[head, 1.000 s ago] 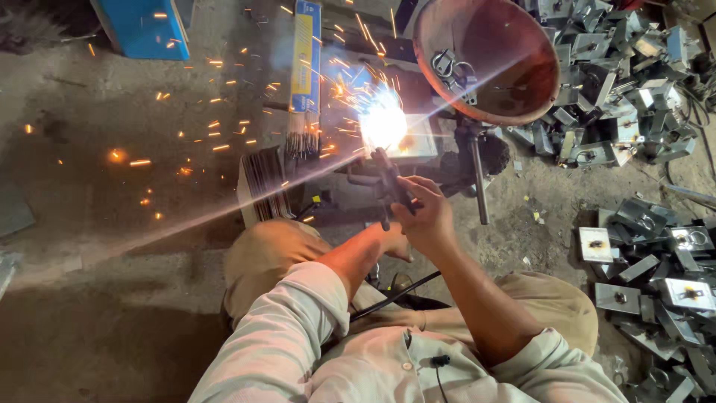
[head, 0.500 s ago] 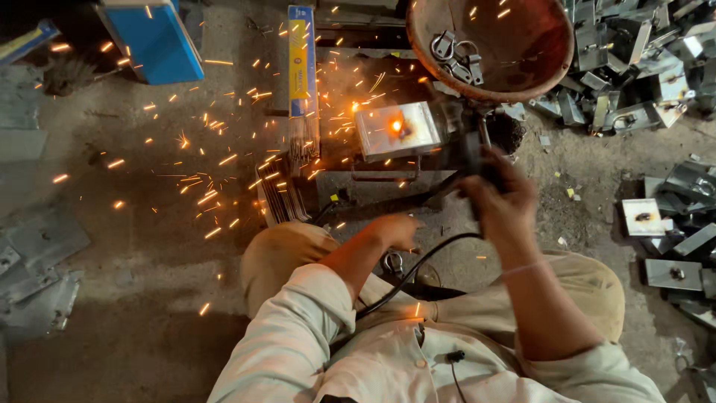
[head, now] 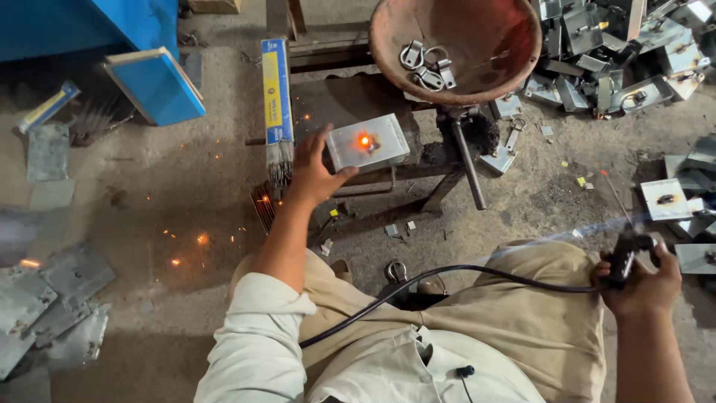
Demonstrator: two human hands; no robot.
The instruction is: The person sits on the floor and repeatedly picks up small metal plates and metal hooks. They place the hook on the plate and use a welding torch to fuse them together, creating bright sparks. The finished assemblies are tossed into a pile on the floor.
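A low metal stand [head: 388,175] carries a grey plate [head: 368,142] with a glowing spot. Left of the stand, a box of rods [head: 277,97] lies on the dirt floor [head: 186,194]; right of it, metal brackets [head: 597,67].

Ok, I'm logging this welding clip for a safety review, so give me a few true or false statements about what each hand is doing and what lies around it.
1. The left hand touches the square metal plate. True.
2. The plate has a glowing orange spot. True.
3. The right hand is empty. False: it grips the electrode holder with its black cable.
4. The rust-coloured bowl holds nothing. False: metal rings lie in it.
5. The box of welding rods lies left of the plate. True.
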